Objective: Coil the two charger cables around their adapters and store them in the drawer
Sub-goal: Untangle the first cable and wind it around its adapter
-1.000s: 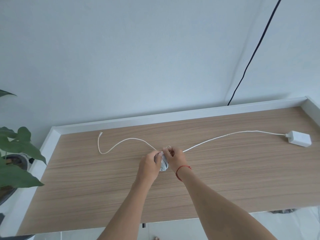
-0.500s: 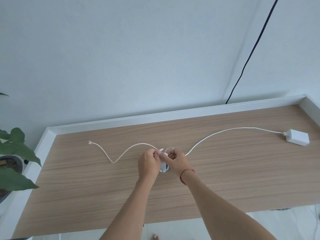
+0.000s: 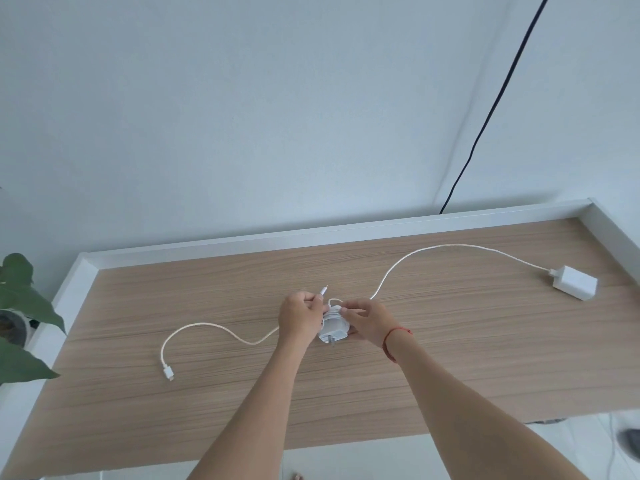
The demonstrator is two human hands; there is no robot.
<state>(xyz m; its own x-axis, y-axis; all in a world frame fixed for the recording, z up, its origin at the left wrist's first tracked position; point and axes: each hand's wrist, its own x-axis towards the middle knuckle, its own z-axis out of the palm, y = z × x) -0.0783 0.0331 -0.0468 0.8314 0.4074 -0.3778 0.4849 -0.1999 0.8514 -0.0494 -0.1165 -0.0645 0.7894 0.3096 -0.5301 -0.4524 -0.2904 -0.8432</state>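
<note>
Between the two hands the adapter (image 3: 334, 332) sits nearly wound, the left hand (image 3: 300, 318) pinching the cable tip (image 3: 323, 290) and the right hand (image 3: 370, 322) gripping the coil (image 3: 334, 311), so tucking that tip in snugly looks next.

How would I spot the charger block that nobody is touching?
Find the wooden desk, then its far right end. The white adapter lies there alone, its cable trailing loose, unlike the wrapped adapter held mid-desk between the left hand and right hand.
</note>
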